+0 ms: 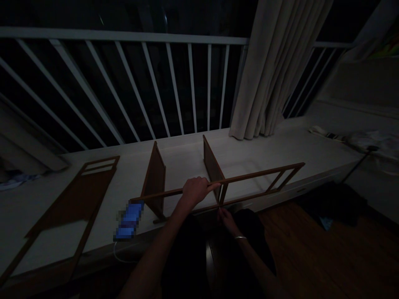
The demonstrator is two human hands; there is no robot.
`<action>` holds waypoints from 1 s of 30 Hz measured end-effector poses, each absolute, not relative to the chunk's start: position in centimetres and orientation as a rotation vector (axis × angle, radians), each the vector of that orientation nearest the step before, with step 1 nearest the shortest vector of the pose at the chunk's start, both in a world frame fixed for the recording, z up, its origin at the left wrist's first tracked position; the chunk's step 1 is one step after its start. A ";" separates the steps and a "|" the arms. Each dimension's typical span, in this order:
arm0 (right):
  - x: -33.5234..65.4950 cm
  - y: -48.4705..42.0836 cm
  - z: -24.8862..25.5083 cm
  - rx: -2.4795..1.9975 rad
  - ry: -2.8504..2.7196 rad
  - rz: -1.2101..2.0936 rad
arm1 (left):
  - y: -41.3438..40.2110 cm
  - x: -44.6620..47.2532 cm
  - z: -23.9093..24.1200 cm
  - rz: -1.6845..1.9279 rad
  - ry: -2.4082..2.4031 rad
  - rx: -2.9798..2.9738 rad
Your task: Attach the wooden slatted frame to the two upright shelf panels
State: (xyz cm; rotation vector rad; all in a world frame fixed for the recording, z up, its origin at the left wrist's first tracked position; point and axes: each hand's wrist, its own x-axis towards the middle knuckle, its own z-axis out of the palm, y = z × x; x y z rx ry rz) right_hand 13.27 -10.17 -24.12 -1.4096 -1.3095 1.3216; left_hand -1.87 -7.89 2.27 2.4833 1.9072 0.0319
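Note:
A brown wooden frame [258, 176] of long rails and short slats stands upright on a white ledge [187, 160], joined to two upright wooden panels [155, 178]. My left hand [195, 190] is closed around the frame's top rail near its middle. My right hand [226, 219], with a bracelet at the wrist, pinches at the lower rail below the second upright panel [212, 164]; what its fingers hold is too dark to make out.
Another wooden panel [67, 207] lies flat on the ledge at left. A lit blue phone [129, 220] with a white cable sits near the ledge's front edge. White railing [124, 83] and a curtain [274, 70] stand behind. Dark wooden floor [311, 249] lies at right.

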 end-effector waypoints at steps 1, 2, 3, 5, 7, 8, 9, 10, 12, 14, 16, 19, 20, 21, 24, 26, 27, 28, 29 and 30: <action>13.4 -10.1 -24.1 -1.414 -1.319 1.319 | -7.9 -1.9 2.2 0.039 1.910 2.486; 13.5 -10.0 -24.0 -1.419 -1.330 1.316 | -7.9 -1.9 2.2 0.041 1.913 2.488; 13.7 -10.0 -23.9 -1.425 -1.340 1.312 | -7.9 -1.9 2.2 0.040 1.915 2.489; 14.1 -9.9 -23.6 -1.431 -1.359 1.296 | -7.9 -1.9 2.1 0.035 1.920 2.489; 14.6 -9.8 -23.3 -1.443 -1.433 1.237 | -7.9 -1.8 2.1 0.033 1.928 2.485; 14.7 -9.7 -23.2 -1.454 -1.480 1.198 | -8.0 -1.8 2.1 0.031 1.929 2.480; 14.9 -9.6 -23.1 -1.467 -1.524 1.160 | -8.0 -1.7 2.1 0.031 1.931 2.474; 15.0 -9.6 -23.1 -1.482 -1.558 1.127 | -8.0 -1.7 2.2 0.030 1.930 2.469; 15.0 -9.5 -23.2 -1.513 -1.570 1.094 | -8.0 -1.7 2.3 0.019 1.931 2.453; 14.7 -9.5 -23.4 -1.537 -1.551 1.074 | -8.0 -1.7 2.4 0.014 1.927 2.450; 14.4 -9.6 -23.6 -1.561 -1.529 1.047 | -7.9 -1.8 2.4 0.026 1.925 2.459; 13.8 -9.9 -23.6 -1.582 -1.496 1.011 | -7.8 -1.9 2.4 0.046 1.909 2.480; 13.6 -10.1 -23.6 -1.587 -1.487 1.002 | -7.8 -1.9 2.4 0.045 1.907 2.480; 13.5 -10.2 -23.6 -1.590 -1.478 0.993 | -7.8 -1.9 2.3 0.044 1.907 2.479; 13.2 -10.6 -23.5 -1.590 -1.461 0.943 | -7.8 -1.9 2.3 0.036 1.916 2.469; 13.1 -10.7 -23.6 -1.593 -1.478 0.897 | -7.8 -1.9 2.3 0.036 1.915 2.468; 13.0 -10.7 -23.6 -1.605 -1.497 0.873 | -7.8 -1.9 2.3 0.037 1.910 2.470; 13.0 -10.8 -23.7 -1.624 -1.527 0.850 | -7.7 -1.9 2.3 0.043 1.906 2.474; 13.0 -10.7 -23.9 -1.649 -1.570 0.816 | -7.7 -1.9 2.3 0.050 1.900 2.479; 13.0 -10.7 -24.0 -1.677 -1.619 0.773 | -7.7 -1.9 2.2 0.057 1.894 2.485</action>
